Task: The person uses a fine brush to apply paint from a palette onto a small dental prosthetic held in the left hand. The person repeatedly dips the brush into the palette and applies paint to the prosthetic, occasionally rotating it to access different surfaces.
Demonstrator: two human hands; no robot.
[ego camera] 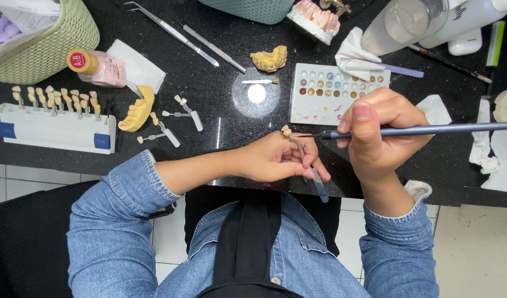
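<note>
Just beside brush tip [314, 134] — shade tab [299, 148] between left-hand fingers [304, 163]

We see a glossy black worktop [220, 127] under everything. Our sleeves are faded blue denim, over a black apron. The brush [430, 130] has a slate-blue handle; the shade tab [304, 157] carries a cream tooth on a grey stem with a blue-grey end. The palette [338, 94] is white, dotted with brown, amber, grey and blue wells and pink smears. The shade guide [54, 129] is white with blue end blocks and ivory teeth. Two casts [137, 110] are yellow, the basket [49, 38] pale green, the small bottle [96, 67] pink with a mustard cap.
</note>
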